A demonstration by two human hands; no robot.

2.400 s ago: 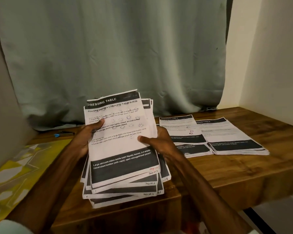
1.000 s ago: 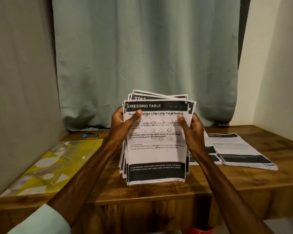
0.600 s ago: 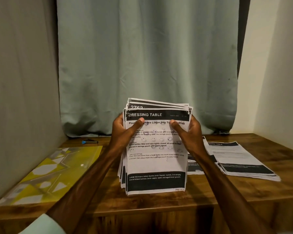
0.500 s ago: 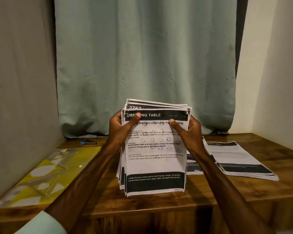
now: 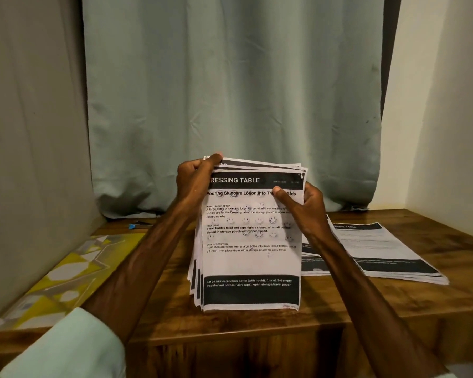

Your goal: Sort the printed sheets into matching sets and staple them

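Sheet stack [image 5: 251,257] stands on edge between your hands. Left hand [image 5: 194,184] grips its top corner, right hand [image 5: 303,208] pinches the opposite edge. Likely light, floppy, slippery: clamp both long sides.

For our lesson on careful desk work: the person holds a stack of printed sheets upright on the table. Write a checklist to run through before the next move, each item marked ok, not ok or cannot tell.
1. The left hand and the right hand grip the stack: ok.
2. Its bottom edge rests on the table: ok.
3. Sheet edges squared: not ok, back sheets fan out at top and left.
4. The two piles on the right lie flat: ok.
5. Stapler within reach: cannot tell; a small blue-tipped thing lies by the curtain.
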